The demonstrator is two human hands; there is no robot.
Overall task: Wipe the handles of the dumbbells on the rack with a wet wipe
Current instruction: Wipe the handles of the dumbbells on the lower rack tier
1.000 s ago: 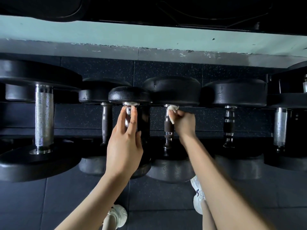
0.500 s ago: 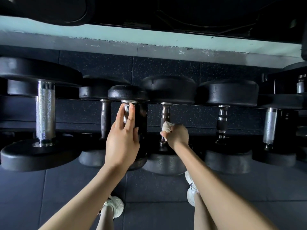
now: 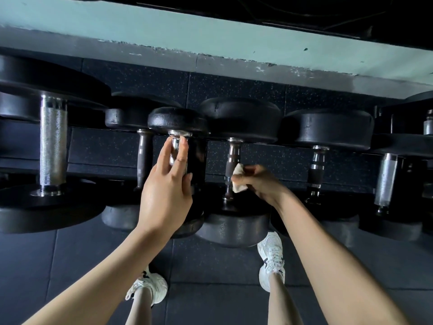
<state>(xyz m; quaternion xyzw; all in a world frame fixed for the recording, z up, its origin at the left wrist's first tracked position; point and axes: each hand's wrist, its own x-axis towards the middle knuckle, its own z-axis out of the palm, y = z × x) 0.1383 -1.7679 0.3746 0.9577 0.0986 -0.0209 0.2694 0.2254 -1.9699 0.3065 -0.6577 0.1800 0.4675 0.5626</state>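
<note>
- While the right hand point(image 3: 262, 184) pinched the folded wet wipe point(image 3: 237, 179) between thumb and curled fingers, the wipe lay against the right side of the dark handle point(image 3: 230, 165) of the middle dumbbell, at its lower half.
- The left hand point(image 3: 164, 191) held nothing. Its fingers point(image 3: 181, 156) were straight and laid along the chrome handle point(image 3: 175, 146) of the neighbouring small dumbbell, seemingly to steady it.
- All the dumbbells sat on the rack point(image 3: 112, 158) with their handles running front to back, the wiped one between the small chrome one and a banded handle point(image 3: 317, 170) to its right.
- By my judgement the job was in mid-course: one handle was under the wipe, near its front end.
- No handle looked visibly wet or dull, so which ones were already done could not be told.
- Left to check or wipe, likely, were the banded handle, the knurled handle point(image 3: 386, 181) at far right, the thin handle point(image 3: 143, 158) and the thick knurled handle point(image 3: 52, 146) at left.
- White shoes point(image 3: 271, 256) stood on the dark floor point(image 3: 210, 266) below the rack.
</note>
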